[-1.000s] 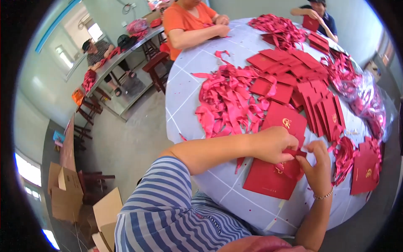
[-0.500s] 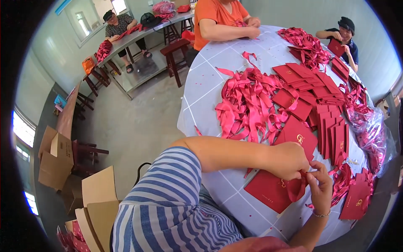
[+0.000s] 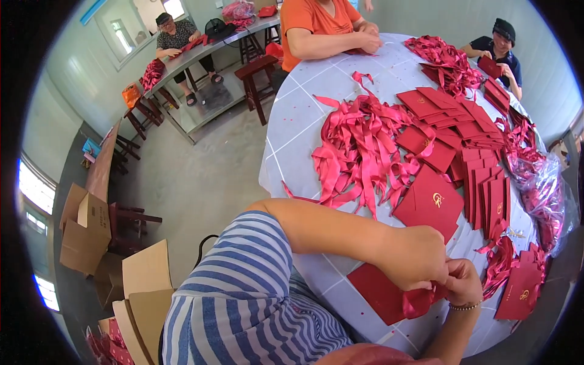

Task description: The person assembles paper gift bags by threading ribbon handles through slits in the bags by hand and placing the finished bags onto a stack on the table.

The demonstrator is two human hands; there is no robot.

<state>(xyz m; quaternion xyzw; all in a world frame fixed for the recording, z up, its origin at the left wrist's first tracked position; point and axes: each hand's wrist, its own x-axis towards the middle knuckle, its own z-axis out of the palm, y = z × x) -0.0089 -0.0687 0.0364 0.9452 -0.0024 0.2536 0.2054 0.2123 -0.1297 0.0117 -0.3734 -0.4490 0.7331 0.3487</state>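
Over the near edge of the round table, my left hand and my right hand meet with closed fingers. Between them a red satin ribbon is pinched, its loop hanging down. Beneath lies a flat red paper envelope, partly covered by my left hand and the ribbon; whether the ribbon is fixed to it I cannot tell. Just beyond my hands rests another red envelope with a gold emblem. A big heap of loose red ribbons lies past my left forearm.
Stacked red envelopes and a clear plastic bag of ribbons fill the table's right side. A person in orange and a person in a black cap work across the table. Open cardboard boxes and a stool stand left.
My hands have drawn closer together and slightly lower, and the ribbon's loop has shifted down and left. The right hand has turned, its fingers more folded. The envelope under them has moved slightly left.
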